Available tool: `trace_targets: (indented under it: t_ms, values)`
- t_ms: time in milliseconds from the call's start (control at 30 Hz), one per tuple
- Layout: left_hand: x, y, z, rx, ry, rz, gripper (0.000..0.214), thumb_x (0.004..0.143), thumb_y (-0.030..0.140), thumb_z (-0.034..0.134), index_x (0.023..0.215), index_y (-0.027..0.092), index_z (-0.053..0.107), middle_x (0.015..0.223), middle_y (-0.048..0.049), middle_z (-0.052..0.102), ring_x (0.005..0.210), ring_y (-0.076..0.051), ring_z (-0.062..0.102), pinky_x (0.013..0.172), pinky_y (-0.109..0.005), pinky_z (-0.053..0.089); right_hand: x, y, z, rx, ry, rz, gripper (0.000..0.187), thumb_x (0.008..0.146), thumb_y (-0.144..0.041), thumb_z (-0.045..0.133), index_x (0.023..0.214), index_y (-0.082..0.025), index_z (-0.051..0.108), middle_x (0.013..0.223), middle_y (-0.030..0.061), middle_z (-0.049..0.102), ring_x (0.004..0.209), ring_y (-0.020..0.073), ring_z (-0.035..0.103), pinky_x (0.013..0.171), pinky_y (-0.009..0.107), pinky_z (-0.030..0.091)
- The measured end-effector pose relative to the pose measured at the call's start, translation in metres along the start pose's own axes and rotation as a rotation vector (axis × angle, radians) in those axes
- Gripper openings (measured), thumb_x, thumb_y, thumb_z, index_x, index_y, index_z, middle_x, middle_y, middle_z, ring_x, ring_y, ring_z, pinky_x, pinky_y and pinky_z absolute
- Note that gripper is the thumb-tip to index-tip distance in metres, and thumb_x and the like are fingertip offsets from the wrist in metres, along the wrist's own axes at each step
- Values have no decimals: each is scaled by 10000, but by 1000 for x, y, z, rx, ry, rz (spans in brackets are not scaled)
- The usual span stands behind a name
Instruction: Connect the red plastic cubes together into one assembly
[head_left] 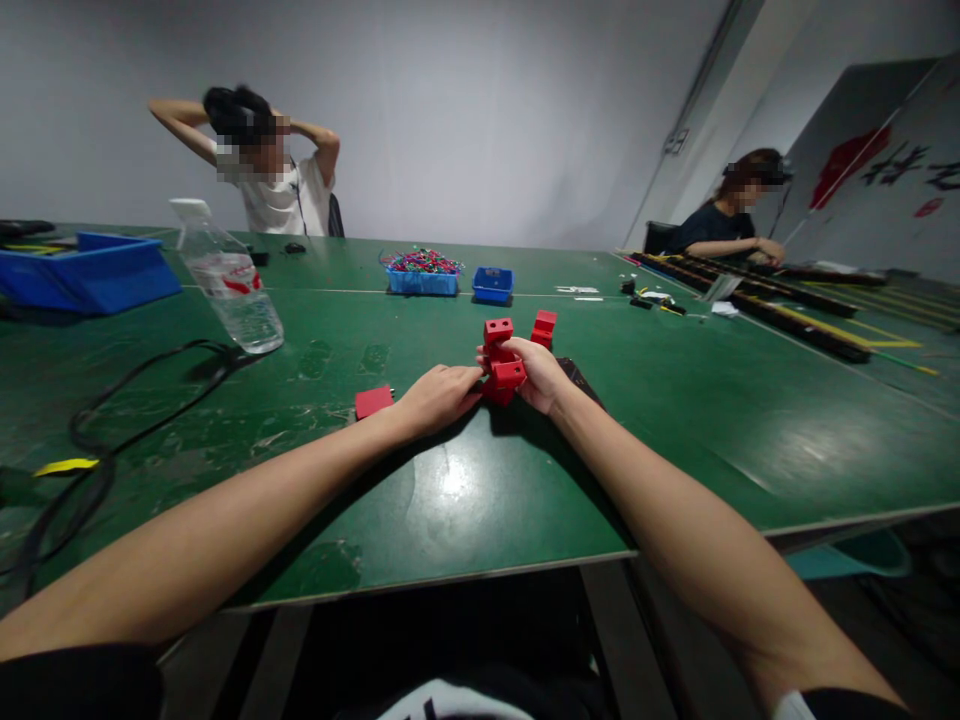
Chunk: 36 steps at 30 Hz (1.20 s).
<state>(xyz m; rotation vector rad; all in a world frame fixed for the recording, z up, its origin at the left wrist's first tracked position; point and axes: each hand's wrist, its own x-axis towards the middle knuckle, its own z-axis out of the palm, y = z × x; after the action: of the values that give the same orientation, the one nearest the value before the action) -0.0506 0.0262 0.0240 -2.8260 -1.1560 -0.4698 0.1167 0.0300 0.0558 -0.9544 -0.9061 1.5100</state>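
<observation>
A red blocky part with round holes (508,374) is held just above the green table, in front of me. My right hand (537,374) is closed around it from the right, with fingers wrapped behind it. From the left, my left hand (442,397) reaches its lower side, fingers pressed together against it; the fingertips are partly hidden. A flat red piece with small metal pins (373,402) lies by my left wrist. Behind my right hand stands another red block (544,328). A dark flat object (579,380) lies partly under my right forearm.
On the green table (480,510) stand a tilted-looking water bottle (236,295), a blue tray of colourful small parts (422,277), a small blue bin (493,286) and a large blue bin (90,275). A black cable (135,445) lies left. Two people sit across the table.
</observation>
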Motion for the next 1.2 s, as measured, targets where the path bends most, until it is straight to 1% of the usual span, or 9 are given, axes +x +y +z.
trace_targets:
  t_ms: [67,200,333,433,533,700,933,1133,1200]
  values:
    - [-2,1,1,-17,79,-28,375,906,350,506,1215,139,479,1205,-143,645,1099,-269,635,920,-401,491,1,0,-1,-8,5,-8,126,824,-88,496,829,-138,612,739,53,739,609,148,677,622,276,556]
    - [-6,4,5,-137,266,-47,826,767,554,636,1366,97,299,1323,-214,535,1151,-306,602,942,-423,496,3,-1,-2,-8,5,-12,125,835,-99,497,806,-136,613,717,58,731,617,140,677,608,246,538]
    - [-5,8,6,-149,367,-49,1073,716,637,648,1467,112,89,1468,-269,349,1293,-351,487,996,-468,461,0,0,-3,-22,-92,36,128,830,-92,493,837,-143,610,724,47,722,618,141,675,597,248,537]
    - [-4,9,4,-147,383,-64,1125,704,637,656,1481,110,35,1482,-280,316,1312,-366,461,983,-464,467,-5,0,-1,-97,-185,98,108,811,-75,525,820,-143,609,663,14,689,547,107,638,555,202,510]
    - [-4,9,2,-163,369,-65,1129,680,597,681,1475,104,47,1440,-268,374,1283,-367,485,971,-458,470,-9,0,2,-170,-235,138,104,811,-76,539,819,-136,623,652,5,677,520,85,619,532,173,494]
    - [-3,9,5,-174,341,-128,1000,671,440,687,1440,134,125,1399,-222,415,1237,-351,518,937,-450,481,-5,-2,-1,-238,-184,25,141,803,-74,573,902,-148,640,679,1,694,537,92,633,529,189,519]
    - [-2,10,5,-188,285,-250,979,651,476,703,1412,168,169,1342,-176,470,1115,-325,596,894,-418,491,10,-4,-20,-454,-152,-158,169,720,-73,668,873,-143,681,730,21,718,631,92,644,587,187,529]
    - [-2,12,3,-104,261,-466,958,675,553,668,1404,136,207,1298,-180,511,1124,-335,592,887,-405,480,11,-11,-34,-799,-368,-159,454,584,-41,716,1019,-167,684,863,20,719,728,127,630,643,229,521]
    - [-2,11,3,-98,256,-501,990,658,572,673,1407,123,206,1309,-189,503,1145,-340,581,894,-403,479,9,-11,-35,-944,-398,-224,536,547,-50,744,1062,-181,675,906,21,710,774,142,617,717,259,510]
